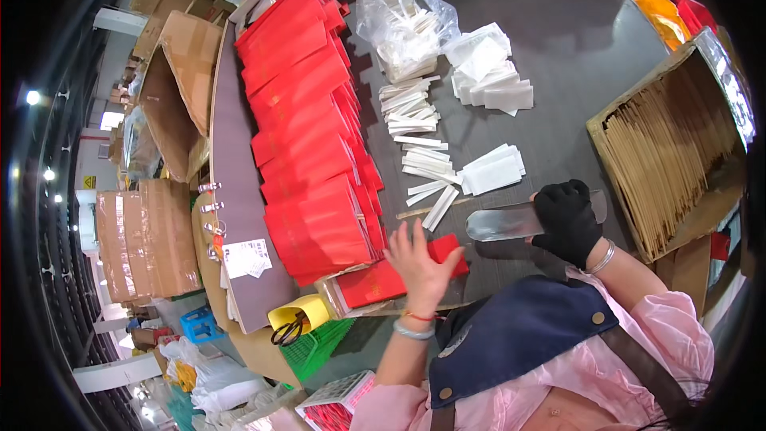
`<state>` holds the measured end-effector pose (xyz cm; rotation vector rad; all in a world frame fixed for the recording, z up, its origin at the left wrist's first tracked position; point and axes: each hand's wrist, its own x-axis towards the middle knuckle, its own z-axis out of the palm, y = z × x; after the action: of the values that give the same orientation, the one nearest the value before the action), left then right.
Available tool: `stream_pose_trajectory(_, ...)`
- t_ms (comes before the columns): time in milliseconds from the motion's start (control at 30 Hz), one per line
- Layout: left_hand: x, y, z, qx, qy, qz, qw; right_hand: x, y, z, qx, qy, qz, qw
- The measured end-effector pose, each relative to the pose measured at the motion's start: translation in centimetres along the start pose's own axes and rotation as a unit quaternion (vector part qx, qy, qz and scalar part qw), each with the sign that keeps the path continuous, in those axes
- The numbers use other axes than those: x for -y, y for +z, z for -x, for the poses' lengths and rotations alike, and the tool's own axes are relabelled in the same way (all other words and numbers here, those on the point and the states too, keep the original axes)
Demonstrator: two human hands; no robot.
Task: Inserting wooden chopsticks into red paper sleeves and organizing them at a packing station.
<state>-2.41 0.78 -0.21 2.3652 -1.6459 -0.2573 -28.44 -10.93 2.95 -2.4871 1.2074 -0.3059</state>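
My left hand (418, 265) is bare, its fingers spread over a flat red paper bag (371, 285) at the table's near edge. Whether its palm touches the bag I cannot tell. On my right hand (568, 223) is a black fingerless glove, and its fingers are wrapped round a long, clear, round-ended strip (503, 222), perhaps plastic. The strip lies crosswise just above the dark tabletop. Beyond my left hand are small white folded strips (431, 163) in loose piles, with white paper slips (493, 169) beside them.
Stacked red bags (307, 136) line the table's left side. A clear plastic bag of white strips (407, 24) sits farther back. On the right stands an open carton (674, 144) packed with brown sheets. A yellow holder (307, 311) with black-handled scissors (289, 330) is at the near left corner.
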Motion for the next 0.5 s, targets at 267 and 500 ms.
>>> stream_pose_trajectory(267,1.0,2.8,1.2,0.018,-0.100,0.143,0.984,0.7,1.3,-0.6,0.080,-0.056,0.042,0.994)
stream_pose_trajectory(500,0.8,3.2,0.2,0.008,-0.055,0.147,0.988,4.2,7.0,-2.3,0.113,-0.112,-0.041,0.986)
